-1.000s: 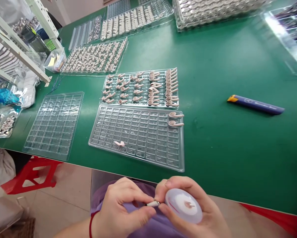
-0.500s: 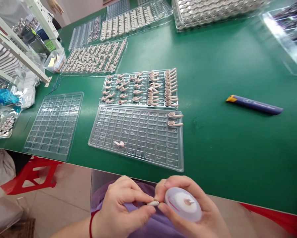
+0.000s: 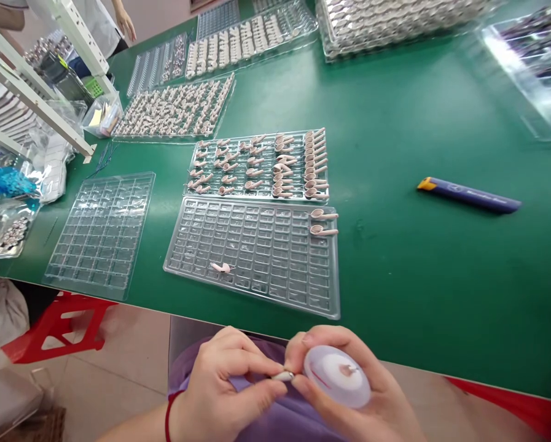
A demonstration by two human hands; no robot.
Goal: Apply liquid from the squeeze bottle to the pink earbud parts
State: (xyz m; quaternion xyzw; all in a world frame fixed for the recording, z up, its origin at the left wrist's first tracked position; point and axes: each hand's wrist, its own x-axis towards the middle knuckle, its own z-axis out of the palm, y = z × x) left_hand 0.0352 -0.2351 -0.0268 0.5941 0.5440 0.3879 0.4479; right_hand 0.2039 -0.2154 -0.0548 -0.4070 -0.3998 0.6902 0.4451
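Low in the head view, over my lap, my left hand [image 3: 238, 383] pinches a small pale glossy piece [image 3: 283, 376] between thumb and index finger. My right hand [image 3: 344, 368] curls around a round translucent white container [image 3: 337, 377] with a small pointed metallic tip at its centre and a red mark. The thumb and index finger of that hand also meet at the end of the pale piece. Above them on the table is a clear compartment tray [image 3: 257, 245], holding two beige earbud-like pieces [image 3: 324, 230] at its right edge and a pinkish one [image 3: 222, 267] near the front.
Behind lies another tray of beige pieces [image 3: 257, 162], with fuller trays [image 3: 174, 107] farther back. A bare clear tray [image 3: 102, 230] is at left. On the right of the green table [image 3: 395, 123] rests a blue-and-yellow cutter-like tool [image 3: 468, 195]. Another person's hand [image 3: 125, 24] shows at top left.
My hands keep nearly the same pose on the pale piece and the container. At top left, the other person's hand has shifted right and more of that person shows.
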